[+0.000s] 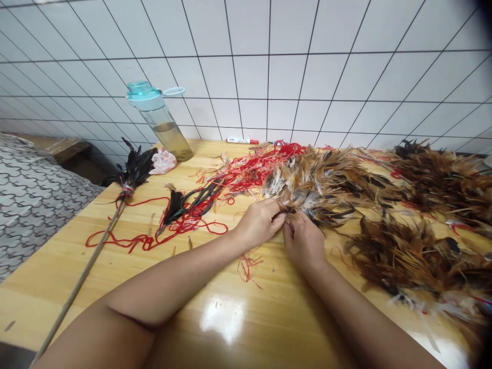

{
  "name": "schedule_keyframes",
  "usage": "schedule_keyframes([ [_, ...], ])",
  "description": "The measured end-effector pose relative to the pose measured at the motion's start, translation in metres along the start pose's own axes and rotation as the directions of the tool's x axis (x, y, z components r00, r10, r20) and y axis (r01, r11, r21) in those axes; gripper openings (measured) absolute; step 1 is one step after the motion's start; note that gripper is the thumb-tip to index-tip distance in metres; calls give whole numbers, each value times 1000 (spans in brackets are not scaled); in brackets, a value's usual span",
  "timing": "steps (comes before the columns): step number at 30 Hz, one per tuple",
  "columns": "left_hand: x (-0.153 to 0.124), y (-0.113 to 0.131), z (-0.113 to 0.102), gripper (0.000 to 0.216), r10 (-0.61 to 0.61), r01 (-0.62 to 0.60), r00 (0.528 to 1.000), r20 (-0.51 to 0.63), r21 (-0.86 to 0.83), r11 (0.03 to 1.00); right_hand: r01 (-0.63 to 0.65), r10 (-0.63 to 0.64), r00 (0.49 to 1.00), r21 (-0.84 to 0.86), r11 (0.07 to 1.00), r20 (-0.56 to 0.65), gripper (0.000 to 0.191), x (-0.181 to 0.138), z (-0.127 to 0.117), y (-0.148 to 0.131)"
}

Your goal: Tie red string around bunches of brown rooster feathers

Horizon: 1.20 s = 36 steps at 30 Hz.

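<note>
Both hands meet at the near edge of a pile of brown feathers (326, 184) on the yellow wooden table (230, 307). My left hand (259, 221) has its fingers pinched together on a few brown feathers. My right hand (303, 241) is closed too, its fingertips gripping the same small bunch of feathers right beside the left hand's fingers. Tangled red string (249, 171) lies just behind the hands.
A thin stick with dark feathers tied at its top (128, 177) lies at the left. Dark scissors (192, 205) rest among red string. A water bottle (161, 123) and a red-capped marker (242, 140) stand by the tiled wall. More feather piles (415, 256) fill the right.
</note>
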<state>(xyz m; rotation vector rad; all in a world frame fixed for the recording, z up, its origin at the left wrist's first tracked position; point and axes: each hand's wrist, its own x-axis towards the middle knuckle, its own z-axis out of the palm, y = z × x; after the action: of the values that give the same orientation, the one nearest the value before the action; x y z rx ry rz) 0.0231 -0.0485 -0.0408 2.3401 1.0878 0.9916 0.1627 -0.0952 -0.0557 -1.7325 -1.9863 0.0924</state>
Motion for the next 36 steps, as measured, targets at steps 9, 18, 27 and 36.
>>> schedule_keyframes([
  [9,12,-8,-1,28,-560,551,794,237,-671,497,-109,151,988,501,858,-44,28,9,6,13],
  [18,9,-10,1,30,-456,526,843,284,-613,589,-235,158,972,802,550,176,25,17,5,15],
  [27,9,-3,-3,33,-401,512,846,351,-741,434,-327,156,945,863,386,288,24,14,-3,11],
  [36,11,-7,-11,37,-286,532,840,462,-807,258,-421,61,907,888,186,417,34,15,-9,7],
])
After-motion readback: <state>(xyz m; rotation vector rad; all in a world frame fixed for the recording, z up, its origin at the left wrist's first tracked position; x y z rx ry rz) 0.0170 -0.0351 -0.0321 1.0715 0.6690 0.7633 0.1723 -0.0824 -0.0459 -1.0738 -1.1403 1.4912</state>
